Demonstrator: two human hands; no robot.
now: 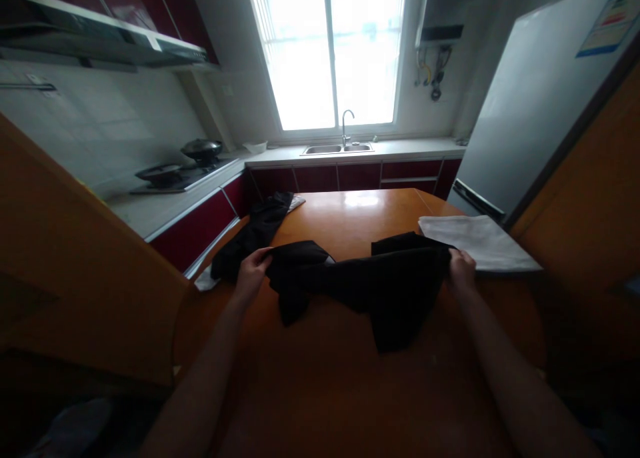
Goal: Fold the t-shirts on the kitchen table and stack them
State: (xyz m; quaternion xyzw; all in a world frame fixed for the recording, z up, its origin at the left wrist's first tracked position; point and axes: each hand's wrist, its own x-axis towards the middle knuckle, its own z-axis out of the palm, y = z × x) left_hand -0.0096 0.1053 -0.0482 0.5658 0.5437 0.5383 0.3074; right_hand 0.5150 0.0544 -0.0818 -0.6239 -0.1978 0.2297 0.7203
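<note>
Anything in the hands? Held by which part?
Yes, a black cloth, spread between both hands: left hand at its upper left end, right hand at its upper right. Can't tell whether those are hems.

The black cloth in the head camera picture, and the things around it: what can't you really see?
- Head view: the full shape of the black cloth, held by the left hand and right hand; darkness and folds hide it.
- Head view: anything outside the window; glare washes it out.
- Head view: words on the fridge sticker; too blurred, and the picture's edge cuts it off.
</note>
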